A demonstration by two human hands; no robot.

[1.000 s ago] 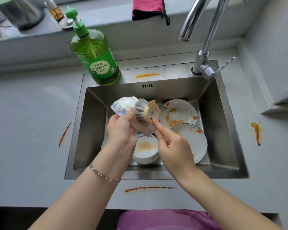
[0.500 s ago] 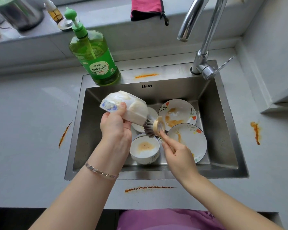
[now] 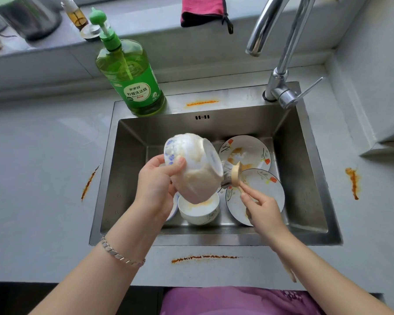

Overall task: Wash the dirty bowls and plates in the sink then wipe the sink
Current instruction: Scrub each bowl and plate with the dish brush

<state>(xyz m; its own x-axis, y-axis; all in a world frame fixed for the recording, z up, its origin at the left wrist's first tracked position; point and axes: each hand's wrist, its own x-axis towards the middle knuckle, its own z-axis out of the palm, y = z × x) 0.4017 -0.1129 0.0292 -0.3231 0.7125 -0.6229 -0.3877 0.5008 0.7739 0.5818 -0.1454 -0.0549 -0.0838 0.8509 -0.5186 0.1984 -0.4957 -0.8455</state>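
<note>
My left hand (image 3: 156,185) grips a white bowl with blue flowers (image 3: 192,167) over the steel sink (image 3: 305,178); the bowl is tipped, its base facing right, its outside coated in foam. My right hand (image 3: 263,211) holds a wooden dish brush (image 3: 233,175) by its handle, bristles against the bowl's base. Below sit a dirty bowl with orange residue (image 3: 199,209) and two flowered plates, one at the back (image 3: 250,151) smeared orange, one nearer (image 3: 262,192).
A green dish-soap pump bottle (image 3: 132,83) stands at the sink's back left corner; the faucet (image 3: 280,64) rises at the back right. Orange smears mark the counter left (image 3: 89,183), right (image 3: 353,183), front (image 3: 205,258) and behind the basin (image 3: 201,103). A red cloth (image 3: 203,10) lies on the ledge.
The bowl has turned in my left hand so its base now faces right. The brush moved from the bowl's side down and right to its base.
</note>
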